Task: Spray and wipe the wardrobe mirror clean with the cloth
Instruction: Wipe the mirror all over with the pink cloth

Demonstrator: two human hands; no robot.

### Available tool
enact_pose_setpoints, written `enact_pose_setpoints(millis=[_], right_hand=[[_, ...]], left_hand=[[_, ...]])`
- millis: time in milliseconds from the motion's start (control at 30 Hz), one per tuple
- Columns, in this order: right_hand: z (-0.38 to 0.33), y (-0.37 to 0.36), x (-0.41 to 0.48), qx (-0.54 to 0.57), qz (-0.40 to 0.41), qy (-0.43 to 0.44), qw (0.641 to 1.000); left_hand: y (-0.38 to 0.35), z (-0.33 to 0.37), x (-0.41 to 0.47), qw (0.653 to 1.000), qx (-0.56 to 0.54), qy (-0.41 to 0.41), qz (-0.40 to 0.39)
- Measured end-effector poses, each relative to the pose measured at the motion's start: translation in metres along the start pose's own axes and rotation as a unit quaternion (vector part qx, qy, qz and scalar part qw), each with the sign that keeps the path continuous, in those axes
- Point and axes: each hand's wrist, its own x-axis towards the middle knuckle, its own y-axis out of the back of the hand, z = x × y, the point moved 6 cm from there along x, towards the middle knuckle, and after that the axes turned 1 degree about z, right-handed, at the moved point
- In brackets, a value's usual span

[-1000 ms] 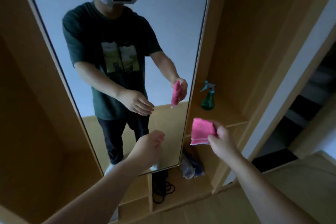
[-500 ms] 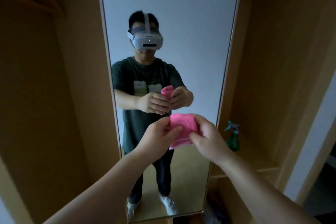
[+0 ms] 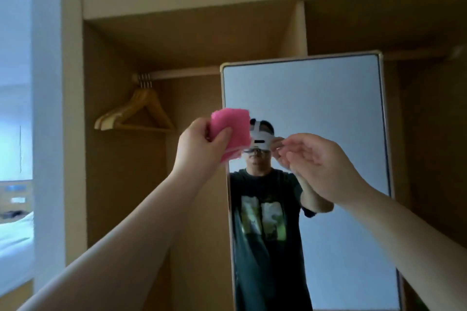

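My left hand grips a folded pink cloth, raised at the left edge of the tall wardrobe mirror. I cannot tell whether the cloth touches the glass. My right hand is held up in front of the mirror, fingers loosely curled, holding nothing. The mirror shows a person in a dark T-shirt with a white headset. The spray bottle is out of view.
Several wooden hangers hang from a rail in the open wardrobe bay to the left of the mirror. A white pillar and a bright room with a bed lie at the far left.
The cloth has passed from my right hand, via both hands, to my left hand alone. Both hands have risen, and the view has tilted up to the mirror's top.
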Motion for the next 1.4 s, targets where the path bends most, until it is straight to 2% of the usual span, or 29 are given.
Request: enact_pose_setpoints(millis=[200,300,433,667,967,1133,1400], right_hand=[[-0.032,0.051,0.05,-0.113,0.1,0.056,0.987],[-0.035,0.078,0.061,-0.163,0.141,0.064,0.974],[-0.027,0.099,0.062,-0.212,0.148,0.07,0.963],[-0.008,0.129,0.054,-0.259,0.201,0.078,0.942],[0.039,0.159,0.041,-0.264,0.234,-0.041,0.935],[0.071,0.16,0.037,-0.211,0.199,-0.136,0.948],[0.092,0.153,0.028,-0.209,0.18,-0.17,0.946]], left_hand=[[0.029,0.002,0.09,0.994,0.01,0.03,0.107],[0.026,-0.005,0.115,0.992,0.006,0.07,0.104],[0.019,-0.014,0.129,0.987,-0.005,0.115,0.11],[-0.017,-0.001,0.136,0.993,0.005,0.075,0.086],[-0.046,0.001,0.13,0.993,-0.019,0.098,0.069],[-0.048,0.001,0.126,0.993,0.005,0.087,0.076],[-0.056,-0.01,0.113,0.993,0.038,0.071,0.082]])
